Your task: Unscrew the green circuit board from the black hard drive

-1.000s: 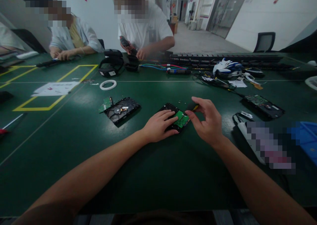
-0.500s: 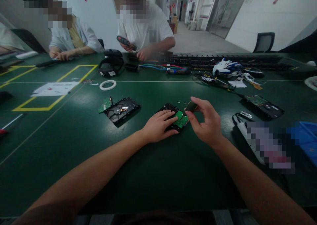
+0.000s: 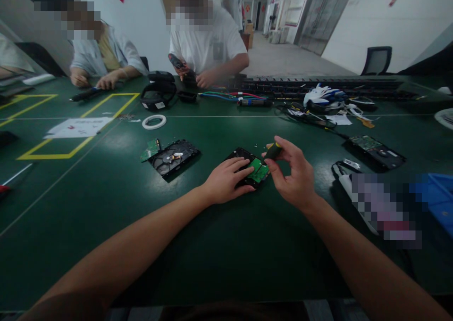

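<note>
A hard drive (image 3: 260,185) with a green circuit board (image 3: 259,169) facing up lies on the table in front of me. My left hand (image 3: 228,178) rests flat across its left part, fingers spread, the thumb along the near edge. Between the thumb and fingers of my right hand (image 3: 295,175) is a screwdriver (image 3: 272,152) with a dark and yellow handle. It tilts down to the board's right end; its tip is too small to make out. A few tiny bits, perhaps screws, lie just beyond the drive.
Left of my hands lies an opened hard drive (image 3: 180,155) with a loose circuit board (image 3: 151,150) against it. A tape roll (image 3: 154,122) sits beyond. Another drive (image 3: 377,152), cables, gloves (image 3: 323,95) and a blue bin (image 3: 439,201) are on the right. Two people work across the table.
My right fingers have shifted slightly on the screwdriver handle, showing more yellow. My left hand stays put. Across the table, one person's hands have moved apart and the other's power tool has shifted.
</note>
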`<control>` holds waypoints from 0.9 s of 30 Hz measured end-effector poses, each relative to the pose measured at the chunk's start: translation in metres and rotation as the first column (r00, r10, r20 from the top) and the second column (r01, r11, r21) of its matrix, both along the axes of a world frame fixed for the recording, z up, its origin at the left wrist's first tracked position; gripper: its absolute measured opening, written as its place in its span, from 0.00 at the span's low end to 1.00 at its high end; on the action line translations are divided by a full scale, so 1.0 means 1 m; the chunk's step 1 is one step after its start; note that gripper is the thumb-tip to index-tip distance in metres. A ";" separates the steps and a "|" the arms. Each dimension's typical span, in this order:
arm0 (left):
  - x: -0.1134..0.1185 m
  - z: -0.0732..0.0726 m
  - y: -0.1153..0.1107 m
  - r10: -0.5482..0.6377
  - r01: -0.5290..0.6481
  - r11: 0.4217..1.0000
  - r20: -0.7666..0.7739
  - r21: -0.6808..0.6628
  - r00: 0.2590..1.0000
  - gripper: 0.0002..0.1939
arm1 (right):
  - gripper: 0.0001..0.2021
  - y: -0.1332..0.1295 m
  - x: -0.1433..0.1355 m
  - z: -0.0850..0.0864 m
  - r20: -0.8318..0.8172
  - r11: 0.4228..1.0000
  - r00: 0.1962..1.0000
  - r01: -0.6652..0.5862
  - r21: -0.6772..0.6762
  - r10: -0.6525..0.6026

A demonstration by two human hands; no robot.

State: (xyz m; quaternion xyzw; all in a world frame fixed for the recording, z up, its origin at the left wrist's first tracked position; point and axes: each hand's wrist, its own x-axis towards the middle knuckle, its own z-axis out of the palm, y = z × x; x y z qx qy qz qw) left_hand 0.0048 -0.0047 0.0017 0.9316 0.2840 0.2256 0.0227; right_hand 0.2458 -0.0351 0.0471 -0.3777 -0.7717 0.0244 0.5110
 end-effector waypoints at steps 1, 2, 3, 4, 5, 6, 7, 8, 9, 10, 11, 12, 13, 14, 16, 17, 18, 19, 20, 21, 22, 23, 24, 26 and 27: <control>0.000 0.000 0.000 0.000 0.000 1.000 -0.001 0.001 1.000 0.33 | 0.33 0.000 0.000 0.000 -0.001 1.000 1.000 -0.004 -0.011 0.004; 0.000 0.000 0.000 -0.001 0.001 1.000 -0.001 0.002 1.000 0.33 | 0.32 0.000 0.000 -0.001 0.001 1.000 1.000 -0.003 -0.013 0.003; 0.000 0.000 0.000 0.000 0.000 1.000 0.000 0.002 1.000 0.33 | 0.31 0.000 0.000 0.000 0.004 1.000 1.000 0.005 -0.002 -0.005; 0.000 -0.001 0.001 0.001 -0.001 1.000 0.002 0.002 1.000 0.32 | 0.30 0.000 0.000 0.000 0.009 1.000 1.000 0.017 0.018 -0.017; 0.000 -0.001 0.001 0.002 -0.002 1.000 0.004 0.003 1.000 0.32 | 0.30 -0.001 0.000 0.001 0.016 0.999 0.999 0.031 0.044 -0.032; 0.000 -0.001 0.001 0.000 0.000 1.000 0.006 0.004 1.000 0.32 | 0.29 -0.001 0.000 0.002 0.022 0.997 0.999 0.045 0.068 -0.047; 0.000 -0.001 0.001 -0.002 0.002 1.000 0.008 0.004 1.000 0.32 | 0.29 -0.001 0.000 0.003 0.028 0.995 0.998 0.056 0.087 -0.059; 0.000 -0.001 0.001 -0.003 0.003 1.000 0.011 0.003 1.000 0.32 | 0.28 -0.001 0.001 0.004 0.033 0.993 0.997 0.064 0.101 -0.068; 0.000 -0.001 0.001 -0.003 0.003 1.000 0.015 0.001 1.000 0.32 | 0.28 -0.001 0.001 0.005 0.038 0.992 0.997 0.068 0.110 -0.072; 0.000 -0.001 0.001 -0.003 0.003 1.000 0.018 -0.002 1.000 0.32 | 0.28 -0.001 0.001 0.006 0.041 0.991 0.996 0.068 0.113 -0.073; 0.000 -0.001 0.001 -0.001 0.001 1.000 0.020 -0.004 1.000 0.32 | 0.29 -0.001 0.001 0.007 0.044 0.991 0.996 0.066 0.114 -0.071; 0.000 -0.001 0.001 0.001 0.000 1.000 0.018 -0.007 1.000 0.32 | 0.29 -0.001 0.000 0.007 0.048 0.992 0.996 0.063 0.114 -0.069; 0.000 -0.001 0.000 0.002 -0.002 1.000 0.014 -0.008 1.000 0.32 | 0.29 -0.002 0.000 0.007 0.053 0.992 0.997 0.057 0.111 -0.063; 0.000 0.000 0.000 0.001 -0.001 1.000 0.010 -0.007 1.000 0.32 | 0.29 -0.002 -0.001 0.007 0.053 0.993 0.997 0.050 0.103 -0.056; 0.000 0.000 0.000 0.001 -0.001 1.000 0.003 -0.006 1.000 0.33 | 0.31 -0.002 -0.002 0.005 0.042 0.997 0.998 0.032 0.075 -0.036; 0.000 -0.001 0.000 0.002 -0.002 1.000 0.002 -0.005 1.000 0.33 | 0.32 -0.003 -0.002 0.003 0.026 0.998 0.999 0.022 0.055 -0.023; 0.000 -0.001 0.000 0.003 -0.003 1.000 0.004 -0.005 1.000 0.33 | 0.33 -0.003 -0.003 0.002 0.005 0.999 1.000 0.007 0.032 -0.007; 0.000 -0.001 0.000 0.005 -0.005 1.000 0.007 -0.005 1.000 0.33 | 0.34 -0.003 -0.003 0.001 -0.018 1.000 1.000 -0.008 0.009 0.009; 0.000 -0.001 0.000 0.006 -0.006 1.000 0.009 -0.006 1.000 0.33 | 0.34 -0.003 -0.003 -0.001 -0.034 1.000 0.999 -0.026 -0.009 0.026; 0.000 -0.001 0.000 0.006 -0.006 1.000 0.012 -0.007 1.000 0.32 | 0.34 -0.003 -0.003 -0.001 -0.043 0.999 0.998 -0.037 -0.019 0.036; 0.000 -0.001 0.001 0.005 -0.005 1.000 0.014 -0.009 1.000 0.32 | 0.33 -0.003 -0.003 -0.002 -0.045 0.999 0.998 -0.042 -0.023 0.041; 0.000 -0.001 0.001 0.005 -0.005 1.000 0.014 -0.013 1.000 0.32 | 0.33 -0.003 -0.003 -0.002 -0.039 0.999 0.999 -0.038 -0.020 0.037; 0.000 -0.001 0.001 0.006 -0.006 1.000 0.013 -0.017 1.000 0.32 | 0.32 -0.002 -0.003 -0.001 -0.031 1.000 0.999 -0.027 -0.011 0.027; 0.000 0.000 0.001 0.006 -0.006 1.000 0.011 -0.018 1.000 0.32 | 0.31 -0.002 -0.003 0.000 -0.013 1.000 1.000 0.000 0.021 0.000; 0.000 0.000 0.001 0.006 -0.006 1.000 0.009 -0.018 1.000 0.32 | 0.30 -0.002 -0.003 0.001 -0.003 0.999 1.000 0.013 0.045 -0.013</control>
